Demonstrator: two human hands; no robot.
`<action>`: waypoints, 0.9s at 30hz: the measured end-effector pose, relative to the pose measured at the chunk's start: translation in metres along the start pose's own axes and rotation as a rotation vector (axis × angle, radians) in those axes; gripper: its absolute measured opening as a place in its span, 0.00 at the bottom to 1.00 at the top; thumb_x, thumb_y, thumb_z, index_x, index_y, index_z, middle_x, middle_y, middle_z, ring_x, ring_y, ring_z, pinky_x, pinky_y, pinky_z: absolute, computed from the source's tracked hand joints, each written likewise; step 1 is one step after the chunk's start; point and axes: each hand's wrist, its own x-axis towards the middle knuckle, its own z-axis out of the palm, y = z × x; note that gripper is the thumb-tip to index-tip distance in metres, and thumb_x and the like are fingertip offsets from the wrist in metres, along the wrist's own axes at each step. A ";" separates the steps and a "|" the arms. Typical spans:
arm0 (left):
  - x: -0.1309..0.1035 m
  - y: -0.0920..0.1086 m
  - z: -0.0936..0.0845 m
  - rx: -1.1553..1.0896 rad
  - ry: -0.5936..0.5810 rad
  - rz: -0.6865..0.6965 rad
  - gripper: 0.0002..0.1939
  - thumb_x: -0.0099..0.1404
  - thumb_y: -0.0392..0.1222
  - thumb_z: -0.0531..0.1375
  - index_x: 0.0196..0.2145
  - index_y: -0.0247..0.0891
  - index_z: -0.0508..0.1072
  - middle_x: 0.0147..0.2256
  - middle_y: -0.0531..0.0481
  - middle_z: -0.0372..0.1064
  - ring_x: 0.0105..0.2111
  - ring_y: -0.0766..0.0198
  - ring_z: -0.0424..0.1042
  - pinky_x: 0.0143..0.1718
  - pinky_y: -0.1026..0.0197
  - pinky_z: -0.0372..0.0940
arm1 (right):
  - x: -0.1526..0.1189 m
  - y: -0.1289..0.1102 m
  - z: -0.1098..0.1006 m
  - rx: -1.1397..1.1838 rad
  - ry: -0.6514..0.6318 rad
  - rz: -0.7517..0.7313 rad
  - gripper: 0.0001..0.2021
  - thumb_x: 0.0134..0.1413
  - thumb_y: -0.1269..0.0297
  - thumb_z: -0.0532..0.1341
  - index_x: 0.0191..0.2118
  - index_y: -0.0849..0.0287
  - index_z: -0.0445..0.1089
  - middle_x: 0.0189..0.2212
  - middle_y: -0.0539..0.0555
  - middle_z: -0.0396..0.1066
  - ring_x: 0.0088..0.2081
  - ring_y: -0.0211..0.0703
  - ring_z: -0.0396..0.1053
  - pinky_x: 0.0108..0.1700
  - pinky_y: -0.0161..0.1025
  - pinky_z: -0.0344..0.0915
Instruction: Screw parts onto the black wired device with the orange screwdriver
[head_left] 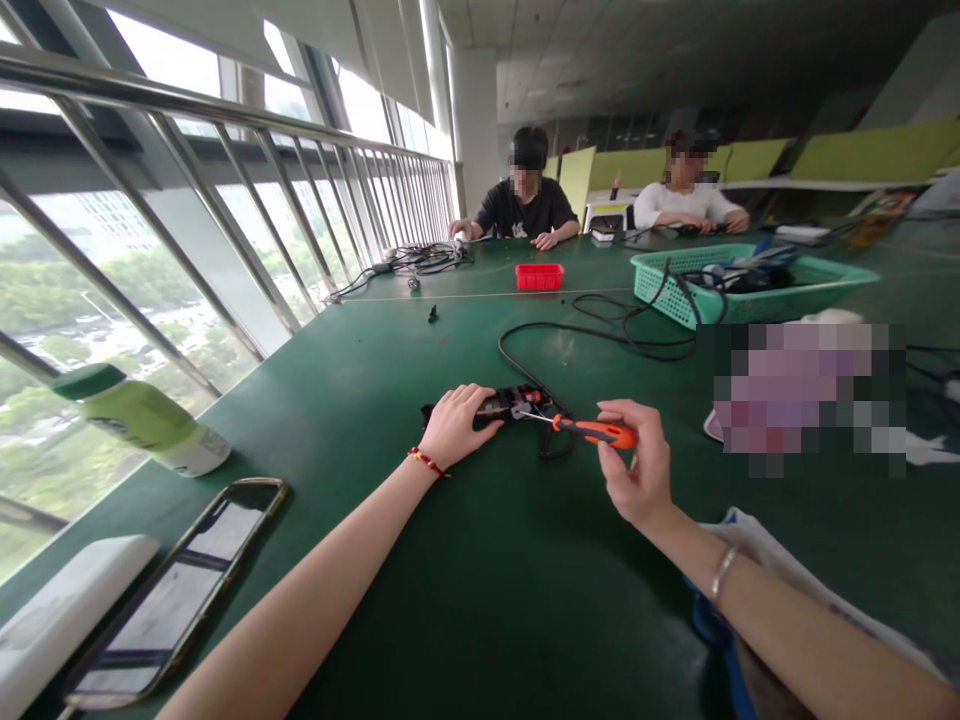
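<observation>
My left hand (459,422) is closed over a small black device (493,408) lying on the green table, its inner parts exposed at the right end. Between the fingers of my right hand (637,465) is the orange and black handle of a screwdriver (596,431). The thin shaft points left, and its tip meets the exposed parts of the device; the exact contact point is too small to make out. A black cable (517,335) runs from the device toward the back right. What kind of device it is, I cannot tell.
A phone (187,585), a white box-like object (79,590) and a green bottle (142,415) are on the left by the railing (225,110). Farther back are a red tray (539,278), a teal basket (817,275) with tools and cables, and two people seated across the table.
</observation>
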 end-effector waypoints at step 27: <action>0.000 0.001 0.001 -0.019 -0.013 0.046 0.14 0.63 0.42 0.55 0.47 0.39 0.64 0.42 0.47 0.68 0.42 0.58 0.66 0.45 0.54 0.61 | 0.003 -0.015 -0.001 -0.103 0.009 -0.114 0.16 0.46 0.70 0.59 0.44 0.56 0.62 0.32 0.54 0.68 0.32 0.44 0.67 0.31 0.43 0.68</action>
